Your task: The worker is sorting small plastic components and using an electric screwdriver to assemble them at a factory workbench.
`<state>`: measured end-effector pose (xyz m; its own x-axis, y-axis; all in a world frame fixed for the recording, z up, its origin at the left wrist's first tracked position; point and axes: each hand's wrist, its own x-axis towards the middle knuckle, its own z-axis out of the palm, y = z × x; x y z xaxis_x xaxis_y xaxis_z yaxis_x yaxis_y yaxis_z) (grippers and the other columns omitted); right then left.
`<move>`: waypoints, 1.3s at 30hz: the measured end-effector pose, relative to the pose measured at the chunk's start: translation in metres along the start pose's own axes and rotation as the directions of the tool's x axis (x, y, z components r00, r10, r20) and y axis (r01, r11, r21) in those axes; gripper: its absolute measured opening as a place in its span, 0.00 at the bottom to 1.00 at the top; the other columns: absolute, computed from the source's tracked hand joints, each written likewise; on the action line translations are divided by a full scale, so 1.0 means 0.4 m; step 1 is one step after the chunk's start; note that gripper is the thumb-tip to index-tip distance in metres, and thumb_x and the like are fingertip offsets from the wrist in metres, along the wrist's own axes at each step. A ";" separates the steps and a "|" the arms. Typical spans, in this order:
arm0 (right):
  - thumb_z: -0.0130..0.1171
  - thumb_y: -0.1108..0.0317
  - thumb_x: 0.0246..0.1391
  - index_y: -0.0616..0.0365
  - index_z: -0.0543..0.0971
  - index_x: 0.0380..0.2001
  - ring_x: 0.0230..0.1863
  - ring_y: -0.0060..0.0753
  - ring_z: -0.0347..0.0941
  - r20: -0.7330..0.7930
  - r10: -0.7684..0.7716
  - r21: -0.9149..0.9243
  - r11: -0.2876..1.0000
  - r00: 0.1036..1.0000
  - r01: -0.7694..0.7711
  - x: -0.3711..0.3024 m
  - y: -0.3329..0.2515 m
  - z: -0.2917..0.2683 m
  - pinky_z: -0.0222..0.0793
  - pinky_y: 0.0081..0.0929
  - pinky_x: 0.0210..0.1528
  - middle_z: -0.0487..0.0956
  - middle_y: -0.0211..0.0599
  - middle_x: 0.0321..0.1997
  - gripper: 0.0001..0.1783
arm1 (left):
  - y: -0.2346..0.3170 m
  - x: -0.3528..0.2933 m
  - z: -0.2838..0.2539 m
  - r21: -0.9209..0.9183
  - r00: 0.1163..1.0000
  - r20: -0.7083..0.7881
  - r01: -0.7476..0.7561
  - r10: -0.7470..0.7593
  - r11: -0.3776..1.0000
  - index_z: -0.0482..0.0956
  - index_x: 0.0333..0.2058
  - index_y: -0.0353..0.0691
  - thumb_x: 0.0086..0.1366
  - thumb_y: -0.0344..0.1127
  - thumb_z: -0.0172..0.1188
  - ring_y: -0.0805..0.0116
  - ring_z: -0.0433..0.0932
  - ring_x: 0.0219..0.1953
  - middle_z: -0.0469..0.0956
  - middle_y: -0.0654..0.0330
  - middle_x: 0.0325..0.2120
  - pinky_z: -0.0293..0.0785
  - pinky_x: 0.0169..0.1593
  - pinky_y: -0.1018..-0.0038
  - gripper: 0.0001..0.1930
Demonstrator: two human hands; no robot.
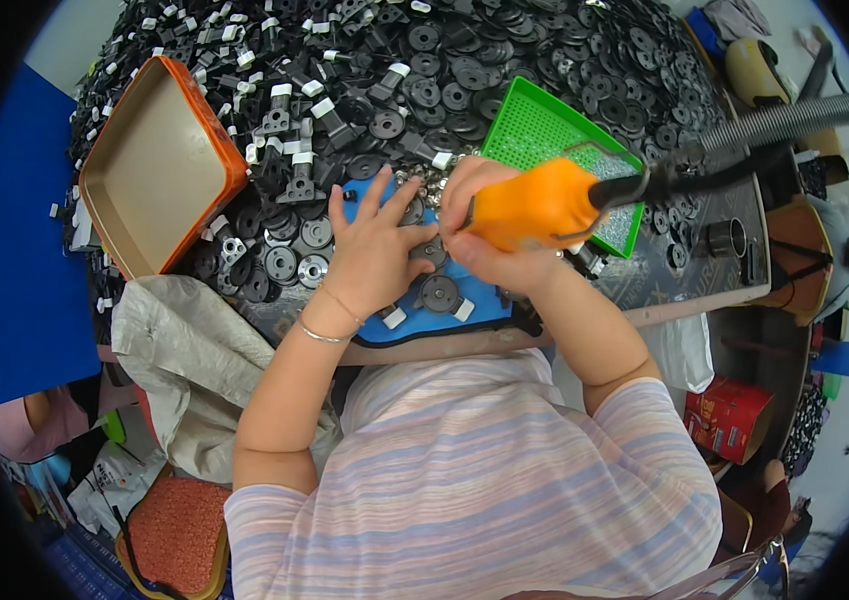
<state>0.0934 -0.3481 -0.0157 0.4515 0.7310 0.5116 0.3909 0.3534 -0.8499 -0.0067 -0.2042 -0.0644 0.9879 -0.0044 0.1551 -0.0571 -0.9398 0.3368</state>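
Observation:
My right hand is wrapped round the body of an orange power screwdriver; its tip is hidden beneath the hand. Fingers spread, my left hand lies over the blue mat, its thumb and fingertips by black round discs. One black disc with white-tipped legs rests on the mat near the table's front edge. Small shiny metal pieces are heaped just beyond the mat. Behind the screwdriver stands a green perforated tray with many small silvery pieces at its right end.
Black discs and black brackets with white ends cover the far table. An orange-rimmed tray sits left. A spring-wrapped hose reaches in from the right, near a dark cup. A pale sack hangs at front left.

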 end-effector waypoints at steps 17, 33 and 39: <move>0.60 0.80 0.45 0.63 0.72 0.33 0.25 0.23 0.73 -0.577 -0.071 0.049 0.991 0.814 0.122 -0.041 0.001 -0.224 0.71 0.19 0.29 0.73 0.35 0.30 0.10 | 0.014 0.008 -0.038 -0.030 0.986 0.169 -0.004 0.009 1.000 0.81 0.43 0.52 0.43 0.35 0.70 0.55 0.45 0.68 0.58 0.59 0.62 0.33 0.62 0.38 0.23; 0.58 0.81 0.45 0.65 0.71 0.34 0.26 0.28 0.70 -0.501 -0.031 0.132 0.985 0.865 0.111 -0.051 0.032 -0.218 0.67 0.22 0.28 0.69 0.40 0.35 0.11 | 0.031 0.058 -0.043 -0.063 0.973 0.211 -0.079 0.091 0.995 0.78 0.42 0.45 0.43 0.33 0.70 0.60 0.57 0.62 0.70 0.64 0.51 0.35 0.64 0.42 0.23; 0.58 0.81 0.46 0.64 0.71 0.34 0.26 0.27 0.70 -0.499 -0.030 0.117 0.988 0.866 0.102 -0.055 0.036 -0.217 0.67 0.22 0.28 0.69 0.40 0.33 0.10 | 0.043 0.084 -0.055 -0.141 0.955 0.265 -0.101 0.136 0.985 0.77 0.44 0.45 0.44 0.31 0.68 0.61 0.61 0.60 0.73 0.64 0.48 0.36 0.65 0.46 0.24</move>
<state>0.1587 -0.4098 -0.0282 0.7795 0.3311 0.5317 0.3383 0.4919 -0.8023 0.0222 -0.2130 -0.0329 0.9737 -0.2220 -0.0520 -0.1760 -0.8769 0.4473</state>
